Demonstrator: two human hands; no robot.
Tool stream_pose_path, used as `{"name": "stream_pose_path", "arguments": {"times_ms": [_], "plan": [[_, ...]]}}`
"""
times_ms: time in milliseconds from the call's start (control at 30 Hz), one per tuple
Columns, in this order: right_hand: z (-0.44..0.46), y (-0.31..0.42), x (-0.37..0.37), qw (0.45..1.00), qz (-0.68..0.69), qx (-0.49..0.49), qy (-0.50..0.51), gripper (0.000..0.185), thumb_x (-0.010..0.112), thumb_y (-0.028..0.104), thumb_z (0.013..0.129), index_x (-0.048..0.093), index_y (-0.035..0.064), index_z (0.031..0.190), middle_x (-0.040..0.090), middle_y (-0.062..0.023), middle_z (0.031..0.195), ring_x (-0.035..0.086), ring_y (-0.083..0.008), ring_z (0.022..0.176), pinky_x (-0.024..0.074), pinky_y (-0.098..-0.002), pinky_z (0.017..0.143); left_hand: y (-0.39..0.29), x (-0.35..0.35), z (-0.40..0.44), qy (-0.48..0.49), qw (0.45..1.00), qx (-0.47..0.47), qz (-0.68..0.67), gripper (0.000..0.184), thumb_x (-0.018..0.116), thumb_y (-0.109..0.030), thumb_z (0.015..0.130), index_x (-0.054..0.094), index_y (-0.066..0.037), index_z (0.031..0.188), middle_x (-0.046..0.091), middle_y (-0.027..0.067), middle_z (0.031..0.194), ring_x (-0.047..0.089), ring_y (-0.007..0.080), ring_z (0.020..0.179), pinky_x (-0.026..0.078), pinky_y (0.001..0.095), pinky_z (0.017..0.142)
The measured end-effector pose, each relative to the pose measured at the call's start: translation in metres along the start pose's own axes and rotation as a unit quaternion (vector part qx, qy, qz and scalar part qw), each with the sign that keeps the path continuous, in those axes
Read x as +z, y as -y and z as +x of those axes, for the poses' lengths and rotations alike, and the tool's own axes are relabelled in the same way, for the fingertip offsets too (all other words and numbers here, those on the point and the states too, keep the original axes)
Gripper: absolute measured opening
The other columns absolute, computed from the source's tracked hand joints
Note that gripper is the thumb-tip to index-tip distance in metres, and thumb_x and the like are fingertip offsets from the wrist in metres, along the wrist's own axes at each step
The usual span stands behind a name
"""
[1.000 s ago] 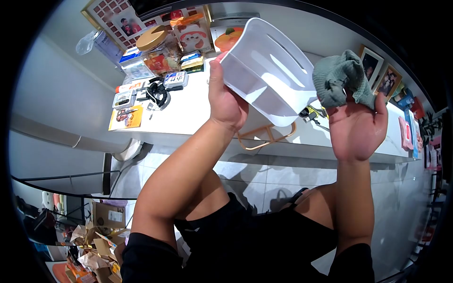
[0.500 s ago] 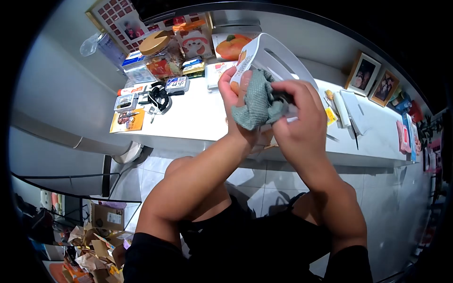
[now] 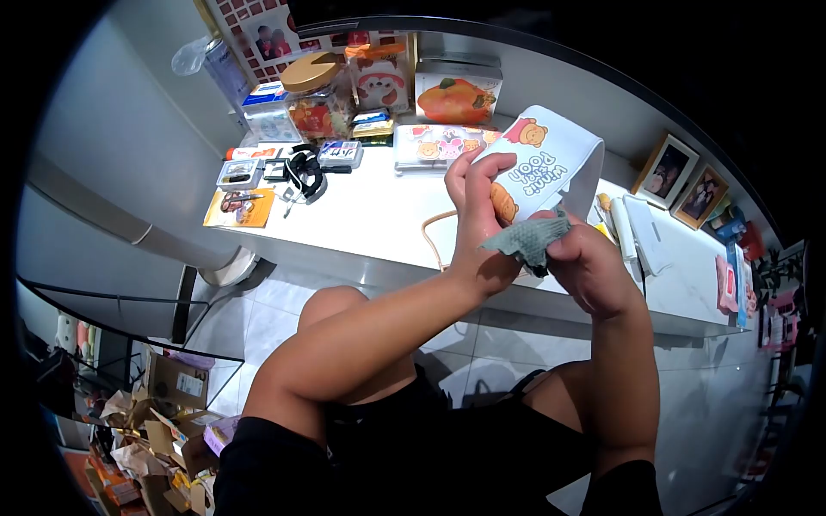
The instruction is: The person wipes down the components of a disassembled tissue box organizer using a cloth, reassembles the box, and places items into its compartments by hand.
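Observation:
A white plastic storage basket (image 3: pixel 564 153) with Winnie the Pooh print is held up over the front of the table. Its lettering appears upside down. My left hand (image 3: pixel 478 211) grips the basket at its left side, fingers over the printed face and the thumb hidden. In my right hand (image 3: pixel 600 273), a crumpled grey-green cloth (image 3: pixel 532 238) is pinched by the thumb and fingers. The cloth lies against the basket's lower edge, close to my left wrist.
The white table (image 3: pixel 361 211) carries a gold-lidded jar (image 3: pixel 314 99), a black cable bundle (image 3: pixel 303 172), a sticker-covered case (image 3: pixel 434 150) and an orange-print box (image 3: pixel 456 96) on the left. Picture frames (image 3: pixel 664 172) stand at right. Open cardboard boxes (image 3: pixel 176 378) sit on the floor.
The basket has turned, so its printed outer face shows instead of its inside. Both hands have moved lower and right, and the cloth has shifted down from the basket's opening to its lower edge.

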State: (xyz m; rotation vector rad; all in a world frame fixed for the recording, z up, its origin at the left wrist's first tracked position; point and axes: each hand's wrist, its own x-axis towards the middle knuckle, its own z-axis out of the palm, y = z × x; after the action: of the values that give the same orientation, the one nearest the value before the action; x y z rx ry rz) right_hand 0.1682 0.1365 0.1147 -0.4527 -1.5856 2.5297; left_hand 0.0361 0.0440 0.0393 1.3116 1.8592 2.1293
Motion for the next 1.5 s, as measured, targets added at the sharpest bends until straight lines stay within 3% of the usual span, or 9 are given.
{"name": "stream_pose_path", "arguments": {"times_ms": [167, 433, 533, 633, 700, 767, 900, 1167, 1500], "plan": [[0.000, -0.007, 0.008, 0.990, 0.050, -0.107, -0.074, 0.058, 0.047, 0.002, 0.092, 0.051, -0.0071, 0.149, 0.062, -0.0154, 0.139, 0.060, -0.0236, 0.126, 0.0461, -0.0351, 0.111, 0.018, -0.004, 0.000, 0.017, 0.983, -0.011, -0.183, 0.112, 0.090, -0.042, 0.083, 0.022, -0.004, 0.163, 0.023, 0.0249, 0.160, 0.031, 0.0417, 0.150, 0.036, 0.0523, 0.120], [0.006, -0.009, 0.001, 0.952, -0.039, -0.208, -0.220, 0.043, 0.051, -0.009, 0.093, 0.066, -0.0062, 0.133, 0.071, -0.0199, 0.130, 0.071, -0.0259, 0.119, 0.0560, -0.0354, 0.102, -0.006, -0.012, 0.003, 0.129, 0.983, 0.037, 0.125, 0.144, 0.094, -0.029, 0.069, -0.005, -0.003, 0.170, 0.029, 0.0267, 0.157, 0.043, 0.0401, 0.143, 0.044, 0.0492, 0.117], [-0.006, -0.007, 0.003, 0.718, -0.504, -0.313, -0.364, 0.033, 0.072, -0.004, 0.076, 0.077, 0.0039, 0.108, 0.072, -0.0172, 0.115, 0.073, -0.0257, 0.103, 0.0561, -0.0325, 0.087, -0.007, -0.008, 0.002, 0.115, 0.988, 0.003, 0.102, 0.144, 0.091, -0.026, 0.068, -0.007, -0.004, 0.170, 0.028, 0.0271, 0.157, 0.042, 0.0417, 0.143, 0.044, 0.0491, 0.117], [-0.002, 0.000, -0.006, 0.515, -0.632, -0.437, -0.380, 0.032, 0.075, -0.005, 0.073, 0.072, 0.0031, 0.103, 0.069, -0.0150, 0.103, 0.070, -0.0276, 0.086, 0.0561, -0.0314, 0.080, -0.018, -0.007, -0.001, 0.114, 0.990, -0.029, 0.073, 0.143, 0.090, -0.027, 0.069, -0.008, -0.004, 0.170, 0.031, 0.0305, 0.155, 0.042, 0.0465, 0.142, 0.044, 0.0511, 0.117], [0.000, 0.000, -0.004, 0.588, -0.586, -0.422, -0.364, 0.033, 0.075, -0.007, 0.075, 0.067, 0.0002, 0.106, 0.067, -0.0100, 0.098, 0.067, -0.0227, 0.084, 0.0562, -0.0307, 0.080, -0.021, -0.006, -0.002, 0.119, 0.990, -0.039, 0.060, 0.143, 0.091, -0.029, 0.069, -0.007, -0.004, 0.170, 0.033, 0.0334, 0.153, 0.043, 0.0508, 0.141, 0.044, 0.0529, 0.117], [0.003, -0.006, -0.005, 0.815, -0.321, -0.356, -0.325, 0.035, 0.066, -0.013, 0.079, 0.065, -0.0035, 0.113, 0.069, -0.0065, 0.105, 0.069, -0.0203, 0.098, 0.0576, -0.0320, 0.086, -0.019, -0.005, 0.000, 0.111, 0.990, -0.054, 0.067, 0.142, 0.090, -0.029, 0.069, -0.007, -0.003, 0.170, 0.033, 0.0337, 0.152, 0.044, 0.0505, 0.139, 0.044, 0.0525, 0.116], [-0.013, -0.004, 0.009, 0.949, -0.117, -0.224, -0.190, 0.047, 0.056, 0.002, 0.095, 0.061, -0.0074, 0.140, 0.068, -0.0176, 0.134, 0.064, -0.0246, 0.125, 0.0488, -0.0373, 0.111, -0.013, -0.007, 0.005, 0.086, 0.987, -0.079, 0.106, 0.141, 0.089, -0.028, 0.069, -0.006, -0.003, 0.170, 0.034, 0.0341, 0.151, 0.046, 0.0511, 0.136, 0.045, 0.0522, 0.115], [-0.008, 0.023, -0.013, 0.994, 0.086, -0.068, -0.008, 0.059, 0.057, 0.038, 0.106, 0.052, 0.0017, 0.153, 0.063, -0.0125, 0.145, 0.060, -0.0246, 0.135, 0.0440, -0.0425, 0.116, -0.019, 0.008, -0.012, 0.128, 0.982, 0.010, 0.140, 0.139, 0.090, -0.026, 0.070, -0.003, -0.002, 0.170, 0.035, 0.0328, 0.150, 0.041, 0.0508, 0.139, 0.043, 0.0551, 0.115], [-0.004, -0.003, 0.007, 0.972, -0.084, -0.199, -0.093, 0.050, 0.074, 0.013, 0.099, 0.058, -0.0028, 0.145, 0.068, -0.0115, 0.135, 0.066, -0.0183, 0.121, 0.0526, -0.0331, 0.104, -0.004, -0.001, 0.009, 0.078, 0.968, 0.185, 0.150, 0.143, 0.094, -0.025, 0.058, 0.011, -0.014, 0.173, 0.034, 0.0267, 0.153, 0.046, 0.0509, 0.133, 0.046, 0.0579, 0.108]]}}
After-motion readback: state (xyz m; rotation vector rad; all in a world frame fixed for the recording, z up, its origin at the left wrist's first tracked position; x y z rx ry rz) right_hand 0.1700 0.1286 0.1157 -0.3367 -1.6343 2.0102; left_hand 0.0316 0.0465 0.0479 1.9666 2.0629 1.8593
